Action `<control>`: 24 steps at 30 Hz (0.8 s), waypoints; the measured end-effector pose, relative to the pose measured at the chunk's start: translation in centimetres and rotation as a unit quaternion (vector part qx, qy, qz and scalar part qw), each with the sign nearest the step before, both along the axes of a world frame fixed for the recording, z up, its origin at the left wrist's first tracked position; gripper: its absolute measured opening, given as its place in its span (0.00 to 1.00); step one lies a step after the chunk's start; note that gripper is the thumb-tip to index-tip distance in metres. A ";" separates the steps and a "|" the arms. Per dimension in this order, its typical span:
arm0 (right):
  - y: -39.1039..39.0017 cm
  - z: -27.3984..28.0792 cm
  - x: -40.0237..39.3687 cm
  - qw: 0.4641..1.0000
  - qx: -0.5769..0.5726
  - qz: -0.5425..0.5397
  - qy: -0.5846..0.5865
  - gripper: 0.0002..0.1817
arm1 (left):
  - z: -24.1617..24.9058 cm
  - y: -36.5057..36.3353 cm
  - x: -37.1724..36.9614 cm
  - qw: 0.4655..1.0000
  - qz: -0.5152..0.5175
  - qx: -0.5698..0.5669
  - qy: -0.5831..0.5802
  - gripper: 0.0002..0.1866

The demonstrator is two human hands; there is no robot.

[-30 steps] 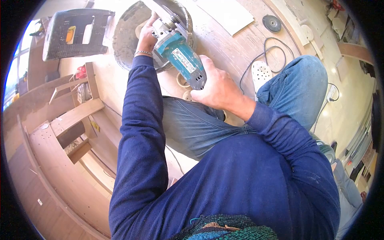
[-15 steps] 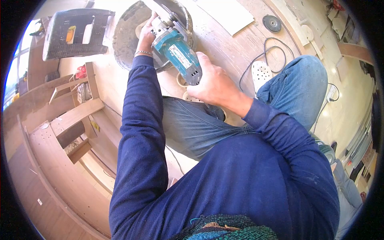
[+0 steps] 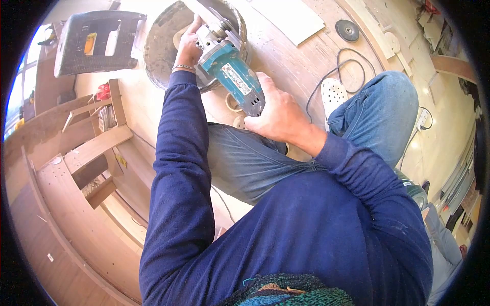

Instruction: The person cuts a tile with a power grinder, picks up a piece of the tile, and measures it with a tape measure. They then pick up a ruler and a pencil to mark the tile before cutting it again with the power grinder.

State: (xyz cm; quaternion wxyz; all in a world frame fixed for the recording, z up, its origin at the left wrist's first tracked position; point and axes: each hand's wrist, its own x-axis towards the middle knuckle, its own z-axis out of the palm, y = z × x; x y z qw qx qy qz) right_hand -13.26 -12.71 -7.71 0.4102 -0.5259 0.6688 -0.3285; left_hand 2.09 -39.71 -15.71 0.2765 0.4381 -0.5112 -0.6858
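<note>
A teal power tool [image 3: 235, 75] with a grey metal head is held over a round, dirty tub [image 3: 162, 48]. My right hand [image 3: 283, 109] wraps round the rear end of its body, thumb along the near side. At the tool's head is my left hand [image 3: 189, 48], wearing a bracelet, with its index finger stretched forward. Its other fingers are curled beside the metal head, and what they hold, if anything, is hidden.
A black disc [image 3: 347, 30] and a coiled cable [image 3: 338, 71] lie on the floor near a white board [image 3: 288, 18]. A dark plastic stool [image 3: 66, 48] stands upper left, above a wooden frame [image 3: 76, 194]. A roll of tape [image 3: 233, 102] is below the tool.
My right hand and the tool's rear end have shifted slightly right and down. My left index finger is now seen stretched forward.
</note>
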 end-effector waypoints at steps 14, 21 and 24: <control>-0.3 0.7 -0.2 1.000 0.020 0.003 -0.008 0.50 | 0.0 0.6 -1.0 0.998 0.053 -0.039 0.022 0.28; -0.9 0.3 0.0 0.999 0.037 -0.004 -0.015 0.50 | -2.0 -1.4 0.5 0.997 0.006 0.041 0.072 0.25; -0.8 -0.2 -0.1 1.000 0.012 0.009 0.011 0.51 | -1.6 -1.2 0.2 0.994 0.030 0.065 0.087 0.25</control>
